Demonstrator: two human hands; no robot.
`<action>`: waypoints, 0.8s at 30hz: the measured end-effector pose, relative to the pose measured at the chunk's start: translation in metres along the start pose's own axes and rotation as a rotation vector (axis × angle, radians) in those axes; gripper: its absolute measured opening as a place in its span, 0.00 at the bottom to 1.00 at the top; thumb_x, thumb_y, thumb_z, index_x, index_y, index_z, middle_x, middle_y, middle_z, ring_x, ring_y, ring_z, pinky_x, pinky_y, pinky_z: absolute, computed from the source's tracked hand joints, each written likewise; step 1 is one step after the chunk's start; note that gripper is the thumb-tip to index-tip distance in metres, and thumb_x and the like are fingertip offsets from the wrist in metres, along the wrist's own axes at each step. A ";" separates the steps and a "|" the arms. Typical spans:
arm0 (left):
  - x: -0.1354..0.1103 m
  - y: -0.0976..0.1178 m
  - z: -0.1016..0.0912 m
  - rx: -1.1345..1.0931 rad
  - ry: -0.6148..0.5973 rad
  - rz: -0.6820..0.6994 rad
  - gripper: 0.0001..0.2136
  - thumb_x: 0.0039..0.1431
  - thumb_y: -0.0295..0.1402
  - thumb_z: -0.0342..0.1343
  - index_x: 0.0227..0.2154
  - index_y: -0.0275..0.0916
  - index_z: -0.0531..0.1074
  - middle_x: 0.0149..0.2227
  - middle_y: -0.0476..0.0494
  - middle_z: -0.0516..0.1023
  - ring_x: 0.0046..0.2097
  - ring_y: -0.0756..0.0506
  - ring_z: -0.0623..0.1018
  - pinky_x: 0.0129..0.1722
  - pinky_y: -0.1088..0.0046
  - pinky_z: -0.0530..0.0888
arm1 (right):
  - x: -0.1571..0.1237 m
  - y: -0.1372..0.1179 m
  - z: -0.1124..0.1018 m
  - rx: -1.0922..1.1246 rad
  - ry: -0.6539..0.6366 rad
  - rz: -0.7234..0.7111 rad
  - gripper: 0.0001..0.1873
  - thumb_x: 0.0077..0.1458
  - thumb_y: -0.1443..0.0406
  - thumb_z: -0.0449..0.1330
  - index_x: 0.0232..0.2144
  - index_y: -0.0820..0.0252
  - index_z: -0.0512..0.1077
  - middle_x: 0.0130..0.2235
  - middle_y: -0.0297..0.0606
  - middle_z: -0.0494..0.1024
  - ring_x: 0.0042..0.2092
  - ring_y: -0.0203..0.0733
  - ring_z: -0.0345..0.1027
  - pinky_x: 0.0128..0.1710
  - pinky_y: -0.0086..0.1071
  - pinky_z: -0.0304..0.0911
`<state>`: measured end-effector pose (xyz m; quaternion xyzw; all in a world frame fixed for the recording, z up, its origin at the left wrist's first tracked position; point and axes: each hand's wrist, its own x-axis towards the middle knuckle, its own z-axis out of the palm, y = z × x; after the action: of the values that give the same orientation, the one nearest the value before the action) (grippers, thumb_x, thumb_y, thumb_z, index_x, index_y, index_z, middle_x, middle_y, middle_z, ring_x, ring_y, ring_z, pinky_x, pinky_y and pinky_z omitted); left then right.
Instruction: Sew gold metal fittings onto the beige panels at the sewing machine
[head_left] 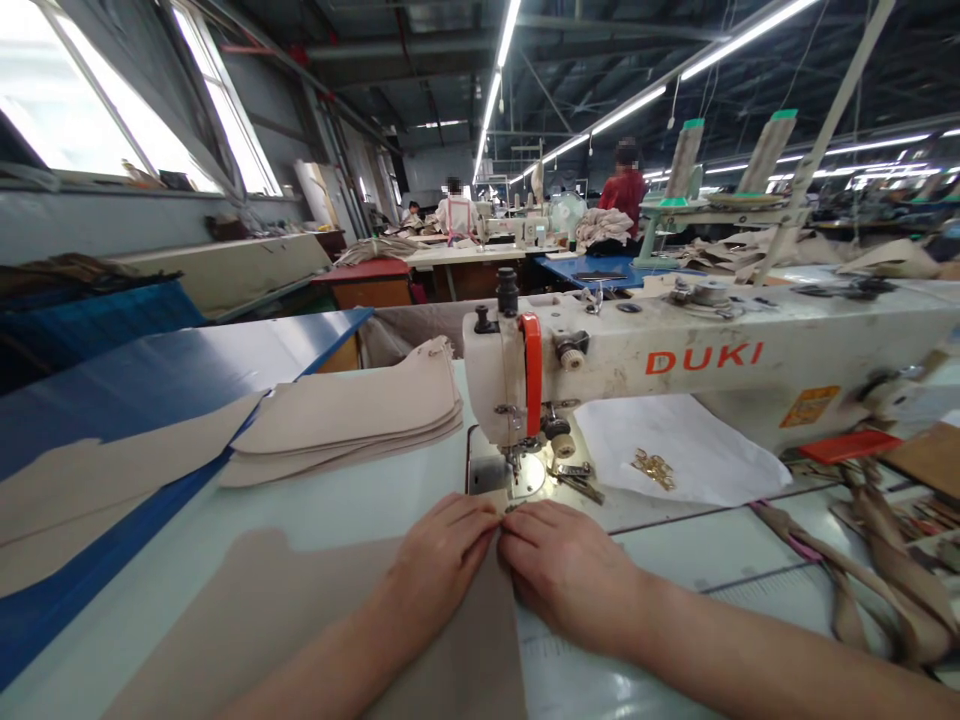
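A large beige fabric panel [360,610] lies on the pale table in front of a white sewing machine [615,350]. My left hand [442,550] is closed on the panel's far edge, fingers bent and pressed together. Beside it my right hand [562,560] pinches the same edge at its corner, the two sets of fingertips nearly touching. A small dark bit shows at the right fingertips, too small to name. Just beyond them are the lit needle plate [533,474] and the presser foot [514,462]. The fabric's edge between the fingers is partly hidden.
A stack of beige fabric pieces [352,405] lies left of the machine head. Gold metal fittings [654,468] rest on a white sheet [712,450] under the machine arm. Fabric strips [877,560] hang at the right. Thread cones [684,160] stand behind; other people work farther back.
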<state>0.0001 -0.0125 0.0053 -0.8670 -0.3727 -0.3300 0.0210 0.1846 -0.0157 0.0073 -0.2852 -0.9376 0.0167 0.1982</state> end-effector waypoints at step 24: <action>0.017 -0.009 0.012 0.013 -0.040 0.060 0.12 0.62 0.27 0.44 0.32 0.38 0.74 0.32 0.44 0.79 0.35 0.47 0.76 0.36 0.71 0.76 | 0.004 0.026 -0.005 -0.209 -0.031 -0.149 0.04 0.58 0.68 0.57 0.31 0.63 0.68 0.34 0.37 0.72 0.38 0.42 0.64 0.41 0.35 0.60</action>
<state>0.0097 0.0078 0.0037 -0.8841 -0.3491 -0.3093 0.0291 0.1975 0.0081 0.0099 -0.2337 -0.9557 -0.0914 0.1537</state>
